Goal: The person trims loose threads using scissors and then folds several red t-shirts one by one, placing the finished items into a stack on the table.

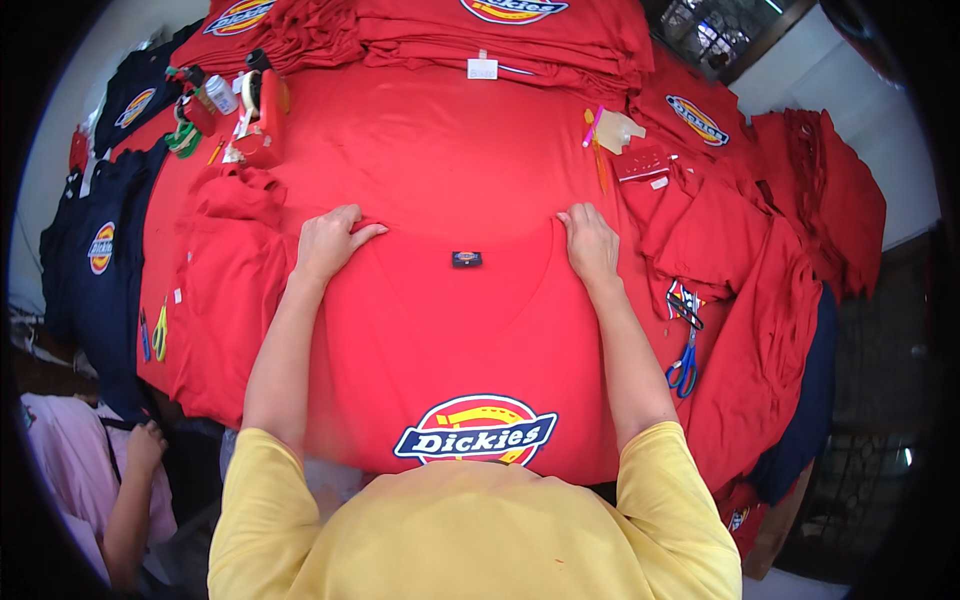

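A red V-neck T-shirt [465,350] lies spread in front of me, its neckline at the far side. Inside the collar is a small dark neck label [466,259]; an oval emblem in blue, yellow and white [475,430] sits on the chest near my body. My left hand [332,243] holds the shirt's left shoulder edge, fingers curled and thumb pointing inward. At the opposite shoulder, my right hand [592,241] pinches the fabric with bent fingers. Between the two hands the collar edge is stretched nearly straight.
Folded red shirts [510,45] are stacked along the far side. A red tape dispenser [262,120] and small bottles stand far left. Blue-handled scissors [682,370] lie right, yellow snips [160,330] left. Dark shirts [100,250] hang at the left edge, above another person's hand [148,442].
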